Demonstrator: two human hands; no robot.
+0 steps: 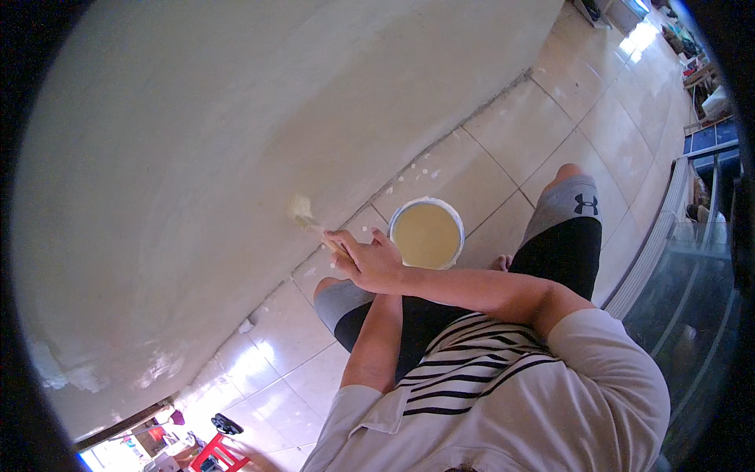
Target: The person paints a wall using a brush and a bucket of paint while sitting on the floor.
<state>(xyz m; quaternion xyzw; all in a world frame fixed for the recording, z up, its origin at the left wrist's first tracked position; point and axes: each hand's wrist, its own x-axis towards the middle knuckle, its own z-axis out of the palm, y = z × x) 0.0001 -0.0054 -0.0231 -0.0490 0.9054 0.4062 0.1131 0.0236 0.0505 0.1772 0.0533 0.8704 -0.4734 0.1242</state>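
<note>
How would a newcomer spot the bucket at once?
Start at the wall filling the upper left, then follow its foot to the tiled floor. On it, just right of the right hand, stands the bucket: round, white-rimmed, holding pale yellow liquid, unlike the slim brush nearby.

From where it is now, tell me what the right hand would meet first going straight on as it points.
Likely the pale wall; the paintbrush in the right hand seems to touch it, though depth is unclear.

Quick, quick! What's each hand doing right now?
Left hand: hidden where the right arm crosses over, so it cannot be told.
Right hand: closed, holding a paintbrush.
</note>
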